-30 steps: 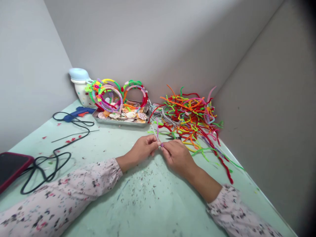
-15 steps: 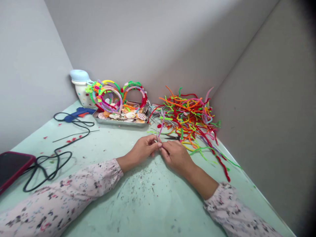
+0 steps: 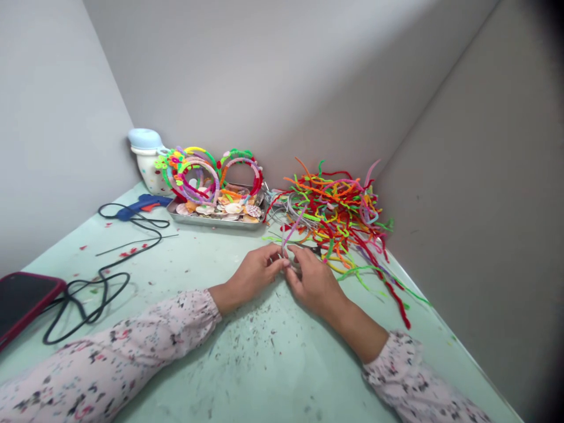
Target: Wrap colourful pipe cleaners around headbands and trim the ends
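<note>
Over the middle of the table, my left hand [image 3: 258, 271] is closed in a pinch on a thin purple pipe cleaner [image 3: 294, 228] that sticks up and away from the fingers. My right hand [image 3: 314, 281] meets it fingertip to fingertip, its thumb and index finger also at the pipe cleaner's lower end. A thin greyish strand rises beside the purple one; its lower end is hidden by the fingers. Just past the right hand, dark scissors [image 3: 315, 249] lie partly covered at the edge of a heap of coloured pipe cleaners [image 3: 335, 202].
A metal tray [image 3: 215, 222] of seashells stands at the back, with several pipe-cleaner-wrapped hoops [image 3: 198, 176] on it. Left of it are a white cup [image 3: 152, 167] with a blue lid and a blue glue gun [image 3: 143, 204]. A black cord [image 3: 103, 273] and a phone [image 3: 26, 302] lie at left.
The purple pipe cleaner now leans further right. My right fingers have lifted and spread slightly around its lower end, while both hands stay together. The view has shifted a little.
</note>
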`<state>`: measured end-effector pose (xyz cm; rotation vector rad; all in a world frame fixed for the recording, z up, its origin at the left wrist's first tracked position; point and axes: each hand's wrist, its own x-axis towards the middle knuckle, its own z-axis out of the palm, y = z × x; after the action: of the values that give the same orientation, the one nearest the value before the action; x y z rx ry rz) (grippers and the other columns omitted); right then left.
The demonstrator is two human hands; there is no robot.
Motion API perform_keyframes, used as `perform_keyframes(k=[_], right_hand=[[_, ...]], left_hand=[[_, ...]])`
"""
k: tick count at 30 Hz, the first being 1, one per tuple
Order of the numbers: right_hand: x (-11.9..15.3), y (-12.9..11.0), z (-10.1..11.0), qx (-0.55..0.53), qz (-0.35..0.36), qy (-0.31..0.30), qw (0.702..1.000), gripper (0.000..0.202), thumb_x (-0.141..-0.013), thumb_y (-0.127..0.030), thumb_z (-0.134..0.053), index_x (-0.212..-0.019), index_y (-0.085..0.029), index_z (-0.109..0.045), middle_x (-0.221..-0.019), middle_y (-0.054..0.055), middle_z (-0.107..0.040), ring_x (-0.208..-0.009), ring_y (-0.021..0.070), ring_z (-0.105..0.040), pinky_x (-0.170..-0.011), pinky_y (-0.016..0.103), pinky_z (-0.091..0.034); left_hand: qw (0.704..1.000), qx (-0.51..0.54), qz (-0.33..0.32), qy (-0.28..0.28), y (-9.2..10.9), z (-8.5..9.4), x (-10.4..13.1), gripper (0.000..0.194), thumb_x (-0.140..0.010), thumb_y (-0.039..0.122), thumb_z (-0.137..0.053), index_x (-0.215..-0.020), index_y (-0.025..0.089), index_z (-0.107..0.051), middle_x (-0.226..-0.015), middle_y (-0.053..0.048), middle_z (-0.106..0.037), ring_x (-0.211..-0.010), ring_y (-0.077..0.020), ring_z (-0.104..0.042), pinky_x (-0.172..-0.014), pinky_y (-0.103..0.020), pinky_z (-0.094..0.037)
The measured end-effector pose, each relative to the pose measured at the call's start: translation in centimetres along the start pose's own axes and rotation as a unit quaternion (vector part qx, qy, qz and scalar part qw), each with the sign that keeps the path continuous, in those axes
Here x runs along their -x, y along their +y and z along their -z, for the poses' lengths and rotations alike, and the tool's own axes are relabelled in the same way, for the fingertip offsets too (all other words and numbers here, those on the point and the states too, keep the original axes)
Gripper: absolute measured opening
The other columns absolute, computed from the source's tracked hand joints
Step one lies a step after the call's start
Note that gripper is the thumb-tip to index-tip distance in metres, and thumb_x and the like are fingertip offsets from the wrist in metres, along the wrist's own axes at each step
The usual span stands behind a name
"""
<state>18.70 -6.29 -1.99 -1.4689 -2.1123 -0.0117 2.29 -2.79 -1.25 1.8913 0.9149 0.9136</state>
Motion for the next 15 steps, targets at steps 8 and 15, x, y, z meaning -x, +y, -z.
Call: perform_keyframes(k=[8, 15], right_hand=[[-0.4, 0.9, 0.0, -0.066, 0.021, 0.046, 0.997, 0.064, -0.078, -0.028, -0.06, -0.136, -0.017, -0.036, -0.117, 0.016, -0.052, -0.103, 0.0273, -0.055, -0.081, 0.041, -0.05], [-0.4, 1.1, 0.0, -0.102, 0.029, 0.015, 0.994, 0.047, -0.081, -0.023, -0.058, -0.126, -0.019, -0.046, -0.112, 0.011, -0.055, -0.094, 0.0212, -0.057, -0.08, 0.035, -0.049]], left_hand=[[1.0, -0.001, 0.007, -0.029, 0.2, 0.0, 0.3, 0.012, -0.084, 0.027, -0.048, -0.084, 0.018, -0.056, -0.062, 0.003, -0.053, -0.06, -0.0116, -0.05, -0.06, -0.022, -0.039], [1.0, 0.006, 0.01, -0.019, 0.0, 0.0, 0.2, 0.013, -0.085, 0.029, -0.048, -0.084, 0.018, -0.056, -0.062, 0.004, -0.054, -0.058, -0.0111, -0.051, -0.059, -0.022, -0.039]])
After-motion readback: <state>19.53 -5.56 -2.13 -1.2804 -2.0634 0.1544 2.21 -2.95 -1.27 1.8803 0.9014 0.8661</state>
